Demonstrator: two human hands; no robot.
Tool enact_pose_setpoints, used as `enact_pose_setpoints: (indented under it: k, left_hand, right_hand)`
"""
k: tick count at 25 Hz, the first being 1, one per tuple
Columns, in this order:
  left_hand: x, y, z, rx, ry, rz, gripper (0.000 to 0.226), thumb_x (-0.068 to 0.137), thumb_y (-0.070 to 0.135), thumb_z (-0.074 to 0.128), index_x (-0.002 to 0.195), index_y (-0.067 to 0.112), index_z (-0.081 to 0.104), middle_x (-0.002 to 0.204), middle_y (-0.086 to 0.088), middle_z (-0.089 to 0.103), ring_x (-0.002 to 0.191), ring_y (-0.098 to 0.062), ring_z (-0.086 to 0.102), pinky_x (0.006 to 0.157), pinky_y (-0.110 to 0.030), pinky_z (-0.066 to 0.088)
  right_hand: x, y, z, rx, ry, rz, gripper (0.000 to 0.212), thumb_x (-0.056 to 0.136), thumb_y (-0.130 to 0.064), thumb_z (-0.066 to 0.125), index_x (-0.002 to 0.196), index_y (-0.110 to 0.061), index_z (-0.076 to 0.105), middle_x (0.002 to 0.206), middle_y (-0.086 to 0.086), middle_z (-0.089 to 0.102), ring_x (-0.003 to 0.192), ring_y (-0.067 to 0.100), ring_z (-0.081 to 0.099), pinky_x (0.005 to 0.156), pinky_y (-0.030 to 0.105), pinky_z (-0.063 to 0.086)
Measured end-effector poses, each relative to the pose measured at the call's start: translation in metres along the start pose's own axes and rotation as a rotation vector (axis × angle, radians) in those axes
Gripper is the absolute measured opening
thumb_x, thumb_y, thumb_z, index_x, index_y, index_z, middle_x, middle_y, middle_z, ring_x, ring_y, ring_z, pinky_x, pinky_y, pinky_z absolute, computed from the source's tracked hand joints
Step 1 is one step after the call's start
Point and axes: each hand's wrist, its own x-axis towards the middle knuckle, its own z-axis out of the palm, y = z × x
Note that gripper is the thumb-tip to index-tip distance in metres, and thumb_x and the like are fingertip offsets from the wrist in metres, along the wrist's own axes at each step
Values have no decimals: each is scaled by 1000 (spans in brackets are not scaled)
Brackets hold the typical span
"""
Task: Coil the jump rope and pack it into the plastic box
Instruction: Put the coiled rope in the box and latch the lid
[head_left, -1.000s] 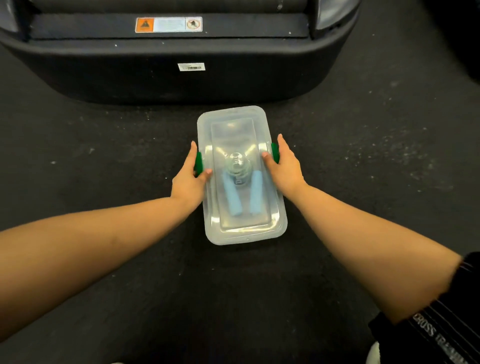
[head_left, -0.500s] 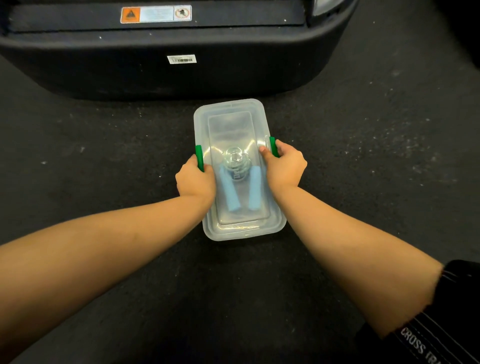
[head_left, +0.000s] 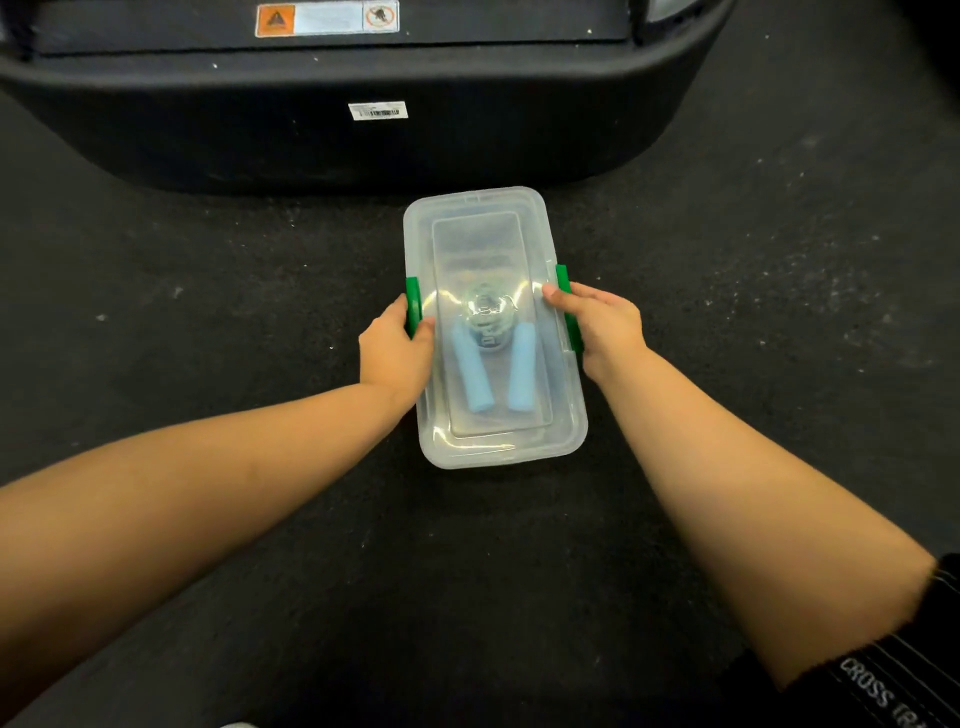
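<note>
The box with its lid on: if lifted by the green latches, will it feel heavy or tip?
Probably light: the box shows just a coiled rope with blue handles. It should stay level, as the left hand and right hand grip it at opposite latches.

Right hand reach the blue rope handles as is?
Probably not. The clear lid is on, with the handles beneath it. The right hand grips the green latch at the side, so the lid must come off first.
</note>
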Motion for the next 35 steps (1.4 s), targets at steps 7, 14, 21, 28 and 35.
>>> enact_pose_setpoints:
  k: [7, 14, 21, 28, 35]
  left_hand:
    - [6, -5, -1, -28, -16, -46, 37, 95, 24, 48, 132, 17, 51, 127, -6, 60, 119, -22, 55, 90, -26, 38]
    - [5, -3, 1, -56, 16, -57, 36, 95, 21, 49, 131, 17, 52, 126, -4, 61, 118, -19, 55, 92, -27, 40]
    - [2, 5, 0, -55, 68, -60, 29, 91, 13, 53, 118, 12, 60, 111, -3, 65, 99, -11, 57, 85, -22, 43]
    - [6, 19, 19, 186, 162, -154, 17, 88, 11, 49, 101, 4, 56, 101, -16, 64, 89, -31, 62, 67, -35, 47]
    - [2, 38, 41, 308, 60, -243, 93, 80, 23, 66, 145, -5, 6, 153, -19, 23, 137, -33, 33, 110, -40, 31]
  right_hand:
    - [3, -3, -9, 183, -79, 292, 32, 77, -18, 76, 105, -7, 65, 96, 12, 69, 86, 24, 69, 71, 44, 60]
    - [6, 7, -11, -54, 19, 26, 13, 84, -27, 69, 91, -16, 71, 100, 6, 72, 93, 20, 69, 88, 40, 56]
    - [1, 3, -2, -325, 26, -173, 25, 76, -23, 77, 99, -15, 74, 89, 0, 74, 84, 17, 71, 83, 36, 57]
    - [-16, 20, 35, -808, 416, -511, 19, 92, -18, 54, 90, -2, 64, 81, 13, 66, 78, 30, 63, 65, 35, 47]
    - [-13, 29, 44, -950, 450, -538, 23, 98, -17, 43, 109, -2, 55, 103, 19, 68, 96, 35, 64, 77, 41, 46]
